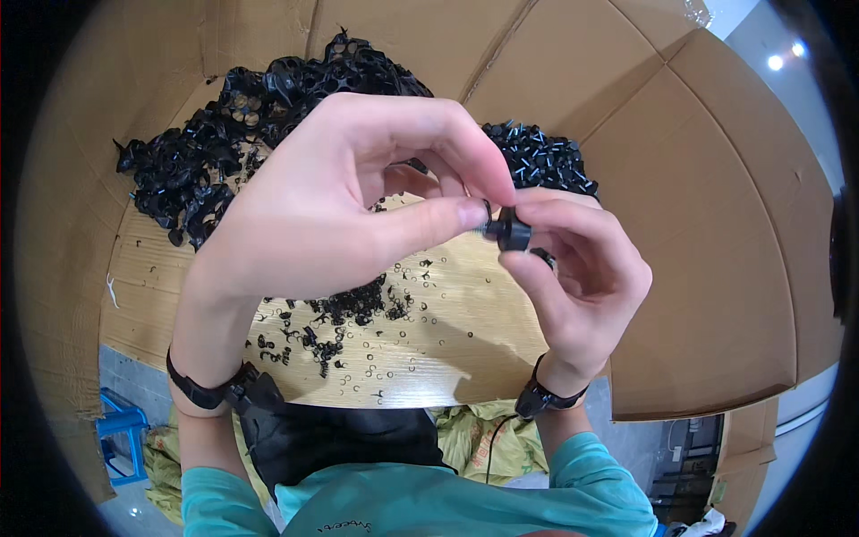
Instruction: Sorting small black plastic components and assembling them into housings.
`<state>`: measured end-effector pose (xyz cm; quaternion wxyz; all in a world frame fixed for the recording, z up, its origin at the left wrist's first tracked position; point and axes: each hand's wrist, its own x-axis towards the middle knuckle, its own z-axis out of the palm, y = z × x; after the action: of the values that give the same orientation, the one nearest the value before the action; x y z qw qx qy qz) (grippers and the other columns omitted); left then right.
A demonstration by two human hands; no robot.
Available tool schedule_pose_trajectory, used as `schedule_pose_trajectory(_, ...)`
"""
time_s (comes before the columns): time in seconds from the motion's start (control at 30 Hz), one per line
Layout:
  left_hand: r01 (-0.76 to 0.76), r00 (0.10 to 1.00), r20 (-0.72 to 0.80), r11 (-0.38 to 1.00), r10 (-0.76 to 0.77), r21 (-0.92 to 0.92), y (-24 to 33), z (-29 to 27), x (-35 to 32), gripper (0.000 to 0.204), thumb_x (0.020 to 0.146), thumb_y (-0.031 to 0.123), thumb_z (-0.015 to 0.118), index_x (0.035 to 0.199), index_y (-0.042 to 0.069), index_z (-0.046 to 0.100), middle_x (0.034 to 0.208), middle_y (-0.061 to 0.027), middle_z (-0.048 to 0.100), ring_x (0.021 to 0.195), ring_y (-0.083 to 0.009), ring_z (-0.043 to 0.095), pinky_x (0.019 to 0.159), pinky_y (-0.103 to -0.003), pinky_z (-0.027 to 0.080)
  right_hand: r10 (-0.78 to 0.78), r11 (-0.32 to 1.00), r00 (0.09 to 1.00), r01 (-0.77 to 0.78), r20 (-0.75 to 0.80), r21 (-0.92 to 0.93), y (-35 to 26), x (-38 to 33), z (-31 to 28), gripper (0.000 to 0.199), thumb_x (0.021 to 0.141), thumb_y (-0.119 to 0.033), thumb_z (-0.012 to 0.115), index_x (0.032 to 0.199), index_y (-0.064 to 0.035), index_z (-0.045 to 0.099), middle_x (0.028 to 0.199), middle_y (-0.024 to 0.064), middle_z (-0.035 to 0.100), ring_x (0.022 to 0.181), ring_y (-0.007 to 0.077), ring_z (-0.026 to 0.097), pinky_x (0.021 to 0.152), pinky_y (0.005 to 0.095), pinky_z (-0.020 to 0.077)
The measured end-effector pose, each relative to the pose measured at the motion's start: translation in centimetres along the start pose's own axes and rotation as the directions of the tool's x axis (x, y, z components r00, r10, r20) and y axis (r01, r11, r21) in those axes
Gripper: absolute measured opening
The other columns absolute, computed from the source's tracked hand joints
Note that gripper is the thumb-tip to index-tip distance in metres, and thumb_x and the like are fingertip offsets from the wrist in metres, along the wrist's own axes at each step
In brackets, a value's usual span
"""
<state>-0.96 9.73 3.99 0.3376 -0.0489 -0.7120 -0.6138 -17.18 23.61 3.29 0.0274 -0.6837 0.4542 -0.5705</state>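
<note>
2 hands, left hand and right hand, fingertips pinched on 1 small round black plastic part above pale wood-grain board.

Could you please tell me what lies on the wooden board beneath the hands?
Small black rings and trimmings lie scattered on the wooden board. Whatever sits directly under the left hand and right hand is covered.

The left hand hides part of the far heap of black plastic rings; the small black plastic part is mostly covered by fingertips.
</note>
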Motion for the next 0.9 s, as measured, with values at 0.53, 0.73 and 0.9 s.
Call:
schedule_pose_trajectory(0.53,-0.368,0.814,0.026,0.480,0.580,0.796,-1.2,2.1,0.5,0.022,0.067,-0.006,0.074,0.084,0.001,0.061,0.085,-0.0100,0.055,0.079,-0.0250,0.056,0.068,-0.034,0.046,-0.055,0.990,0.973,0.024,-0.223,-0.141,0.7,-0.6,1.3,0.034,0.079,0.011,0.072,0.111,0.0086,0.061,0.112,0.0178,0.063,0.091,0.0158,0.067,0.079,0.0253,0.0586)
schedule_pose_trajectory(0.73,-0.251,0.861,-0.172,0.694,0.478,0.674,-1.9,2.1,0.5,0.018,0.075,-0.002,0.072,0.088,0.002,0.059,0.087,-0.0064,0.055,0.082,-0.0185,0.055,0.072,-0.029,0.043,0.202,0.948,0.953,-0.132,-0.225,0.290,-0.5,-0.5,0.5,0.037,0.083,0.012,0.066,0.117,0.0086,0.054,0.109,0.0192,0.064,0.099,0.0242,0.068,0.087,0.0305,0.0573)
schedule_pose_trajectory(0.9,-0.163,0.882,-0.245,0.749,0.403,0.643,-1.9,-0.5,0.8,0.012,0.086,0.002,0.067,0.094,0.003,0.058,0.102,-0.0032,0.053,0.092,-0.0120,0.053,0.081,-0.026,0.041,0.275,0.954,0.943,-0.243,-0.185,0.176,-0.3,-0.3,-0.2,0.035,0.082,0.011,0.069,0.114,0.0082,0.055,0.110,0.0187,0.065,0.097,0.0221,0.069,0.086,0.0299,0.0573)
